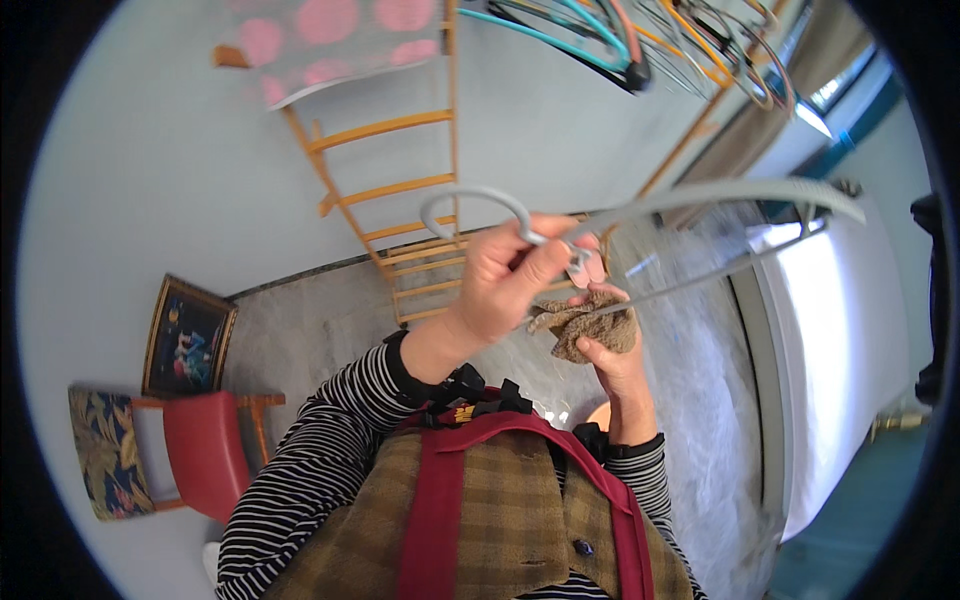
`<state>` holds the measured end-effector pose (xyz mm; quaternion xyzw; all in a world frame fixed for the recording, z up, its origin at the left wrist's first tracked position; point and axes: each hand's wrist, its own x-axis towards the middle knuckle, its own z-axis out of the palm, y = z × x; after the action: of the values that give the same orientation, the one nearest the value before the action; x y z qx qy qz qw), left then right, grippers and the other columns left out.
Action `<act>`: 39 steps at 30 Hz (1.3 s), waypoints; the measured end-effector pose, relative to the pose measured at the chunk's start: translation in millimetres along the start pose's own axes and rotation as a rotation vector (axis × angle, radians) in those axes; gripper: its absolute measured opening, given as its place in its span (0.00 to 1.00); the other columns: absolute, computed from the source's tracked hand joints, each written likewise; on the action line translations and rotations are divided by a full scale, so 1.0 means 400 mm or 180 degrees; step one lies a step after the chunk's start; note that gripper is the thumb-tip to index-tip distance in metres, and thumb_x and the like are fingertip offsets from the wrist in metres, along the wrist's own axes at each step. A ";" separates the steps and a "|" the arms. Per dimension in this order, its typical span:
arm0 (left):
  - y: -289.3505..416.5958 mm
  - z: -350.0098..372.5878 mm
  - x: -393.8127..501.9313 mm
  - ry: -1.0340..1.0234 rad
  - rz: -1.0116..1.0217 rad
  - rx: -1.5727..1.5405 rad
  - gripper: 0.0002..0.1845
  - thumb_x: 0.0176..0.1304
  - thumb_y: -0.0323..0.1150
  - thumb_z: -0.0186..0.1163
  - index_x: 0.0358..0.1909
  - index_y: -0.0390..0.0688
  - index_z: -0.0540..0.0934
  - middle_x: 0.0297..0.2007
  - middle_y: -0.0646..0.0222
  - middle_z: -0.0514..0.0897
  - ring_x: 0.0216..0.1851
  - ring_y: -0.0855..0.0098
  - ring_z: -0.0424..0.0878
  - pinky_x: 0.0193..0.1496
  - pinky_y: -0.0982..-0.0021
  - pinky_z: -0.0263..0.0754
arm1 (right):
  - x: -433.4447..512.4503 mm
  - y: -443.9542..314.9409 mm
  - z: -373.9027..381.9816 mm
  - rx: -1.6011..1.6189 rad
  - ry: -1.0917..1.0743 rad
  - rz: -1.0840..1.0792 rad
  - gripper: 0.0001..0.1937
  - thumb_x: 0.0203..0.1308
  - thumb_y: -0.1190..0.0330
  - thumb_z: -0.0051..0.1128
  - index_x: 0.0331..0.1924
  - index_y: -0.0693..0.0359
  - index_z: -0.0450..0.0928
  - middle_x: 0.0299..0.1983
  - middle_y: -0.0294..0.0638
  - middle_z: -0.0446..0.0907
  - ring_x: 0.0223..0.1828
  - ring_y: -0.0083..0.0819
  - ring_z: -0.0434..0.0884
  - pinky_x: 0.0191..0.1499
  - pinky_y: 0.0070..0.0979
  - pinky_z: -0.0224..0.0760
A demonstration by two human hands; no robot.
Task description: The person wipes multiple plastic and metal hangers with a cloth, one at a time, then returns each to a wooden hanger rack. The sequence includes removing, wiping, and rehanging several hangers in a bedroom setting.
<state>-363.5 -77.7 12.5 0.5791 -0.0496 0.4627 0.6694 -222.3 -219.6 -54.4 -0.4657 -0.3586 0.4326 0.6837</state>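
Note:
My left hand (510, 277) grips a light grey clothes hanger (697, 199) near the base of its hook, which curves up to the left. The shoulder arm of the hanger stretches off to the right, with a thin lower bar beneath it. In my right hand (616, 367) is a crumpled brown cloth (592, 326), pressed around or against the near end of that lower bar. The cloth hides exactly how the bar passes through it.
A wooden rack (382, 196) stands against the wall ahead, with coloured hangers (600, 45) on its rail and a pink-dotted cover (330, 37). To the left are a framed picture (189, 337) and a red-seated chair (206, 454). At right is a white-covered surface (840, 337).

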 end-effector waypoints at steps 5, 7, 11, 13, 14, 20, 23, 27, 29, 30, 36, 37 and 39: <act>0.152 -0.121 -0.088 0.0359 0.0139 0.0224 0.15 0.76 0.37 0.57 0.51 0.35 0.82 0.22 0.84 0.71 0.22 0.89 0.60 0.25 0.82 0.52 | 0.006 0.093 0.158 -0.1001 -0.0440 0.0290 0.31 0.53 0.78 0.70 0.64 0.63 0.71 0.53 0.38 0.79 0.53 0.27 0.79 0.58 0.27 0.73; 0.220 -0.189 -0.128 0.0618 0.0316 0.0505 0.14 0.75 0.35 0.58 0.51 0.35 0.82 0.25 0.81 0.75 0.24 0.89 0.63 0.27 0.82 0.55 | 0.012 0.141 0.238 -0.1156 -0.0609 0.0279 0.31 0.54 0.79 0.69 0.64 0.63 0.71 0.53 0.38 0.80 0.52 0.27 0.79 0.58 0.28 0.73; 0.343 -0.344 -0.244 0.0734 -0.0365 0.1330 0.12 0.71 0.29 0.61 0.51 0.34 0.83 0.34 0.74 0.86 0.31 0.87 0.74 0.34 0.82 0.69 | 0.044 0.180 0.286 -0.0984 -0.0498 0.0310 0.30 0.55 0.79 0.68 0.64 0.63 0.71 0.52 0.39 0.81 0.53 0.28 0.80 0.58 0.29 0.73; 0.389 -0.412 -0.306 0.0879 -0.0566 0.1947 0.12 0.70 0.29 0.62 0.50 0.34 0.84 0.29 0.76 0.84 0.27 0.88 0.70 0.30 0.82 0.65 | 0.044 0.175 0.307 -0.0860 -0.0344 0.0358 0.29 0.55 0.77 0.68 0.63 0.64 0.71 0.53 0.41 0.81 0.54 0.30 0.79 0.60 0.30 0.73; 0.409 -0.441 -0.336 0.0921 -0.0691 0.2074 0.11 0.70 0.29 0.61 0.50 0.34 0.84 0.28 0.78 0.82 0.25 0.88 0.68 0.28 0.82 0.61 | 0.047 0.168 0.318 -0.0823 -0.0236 0.0312 0.29 0.56 0.77 0.68 0.63 0.64 0.71 0.53 0.42 0.81 0.55 0.31 0.79 0.60 0.31 0.73; 0.486 -0.545 -0.471 0.1430 -0.1160 0.2030 0.08 0.70 0.29 0.61 0.44 0.36 0.85 0.33 0.75 0.86 0.22 0.89 0.66 0.24 0.83 0.59 | 0.093 0.103 0.429 -0.0623 0.0383 -0.0134 0.31 0.59 0.75 0.64 0.67 0.69 0.67 0.60 0.46 0.76 0.59 0.36 0.78 0.64 0.35 0.71; 0.503 -0.559 -0.499 0.1613 -0.1138 0.2110 0.12 0.71 0.31 0.62 0.48 0.32 0.84 0.25 0.82 0.79 0.23 0.89 0.62 0.25 0.83 0.55 | 0.113 0.051 0.521 -0.0590 0.0187 -0.0856 0.31 0.59 0.77 0.64 0.67 0.68 0.66 0.60 0.49 0.76 0.62 0.38 0.76 0.64 0.36 0.71; 0.515 -0.552 -0.502 0.1561 -0.1160 0.2297 0.11 0.70 0.31 0.63 0.47 0.35 0.85 0.26 0.80 0.82 0.22 0.88 0.63 0.24 0.80 0.58 | 0.118 -0.005 0.643 -0.1248 -0.0226 -0.1623 0.32 0.54 0.81 0.66 0.66 0.67 0.67 0.60 0.49 0.77 0.63 0.38 0.76 0.65 0.35 0.72; 0.517 -0.532 -0.501 0.1568 -0.1287 0.2410 0.10 0.68 0.31 0.64 0.45 0.36 0.86 0.26 0.77 0.84 0.22 0.87 0.65 0.24 0.78 0.60 | 0.131 -0.009 0.688 -0.2597 -0.0821 -0.2666 0.33 0.46 0.82 0.70 0.62 0.67 0.73 0.58 0.49 0.78 0.62 0.40 0.77 0.65 0.36 0.72; 0.513 -0.521 -0.498 0.1479 -0.1113 0.2623 0.09 0.68 0.31 0.65 0.45 0.37 0.86 0.24 0.76 0.83 0.22 0.86 0.66 0.24 0.78 0.60 | 0.142 -0.002 0.704 -0.2835 -0.1297 -0.2895 0.34 0.40 0.80 0.71 0.60 0.65 0.75 0.58 0.48 0.78 0.61 0.45 0.77 0.66 0.40 0.69; 0.490 -0.452 -0.493 0.1498 -0.0801 0.3415 0.09 0.66 0.30 0.67 0.43 0.36 0.87 0.21 0.73 0.79 0.23 0.84 0.69 0.25 0.77 0.63 | 0.199 0.055 0.620 -0.3322 -0.1391 -0.2985 0.33 0.39 0.83 0.67 0.57 0.57 0.78 0.52 0.43 0.80 0.58 0.45 0.78 0.64 0.41 0.69; 0.489 -0.435 -0.498 0.1659 -0.0983 0.3314 0.09 0.66 0.30 0.67 0.44 0.36 0.87 0.21 0.73 0.79 0.23 0.84 0.69 0.25 0.77 0.63 | 0.220 0.055 0.577 -0.3386 -0.1141 -0.2836 0.31 0.41 0.84 0.66 0.56 0.57 0.78 0.51 0.43 0.80 0.56 0.45 0.79 0.61 0.39 0.71; 0.484 -0.407 -0.507 0.1967 -0.1146 0.3068 0.09 0.66 0.30 0.66 0.44 0.37 0.87 0.22 0.76 0.78 0.23 0.85 0.67 0.25 0.78 0.59 | 0.261 0.044 0.486 -0.3350 -0.0621 -0.2335 0.29 0.45 0.85 0.64 0.56 0.59 0.78 0.49 0.44 0.81 0.53 0.44 0.81 0.56 0.35 0.75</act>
<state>-686.1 -77.2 -21.4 0.6554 0.4616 0.4593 0.3827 -361.9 -56.1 -1.7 -0.5444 -0.7189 -0.0223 0.4317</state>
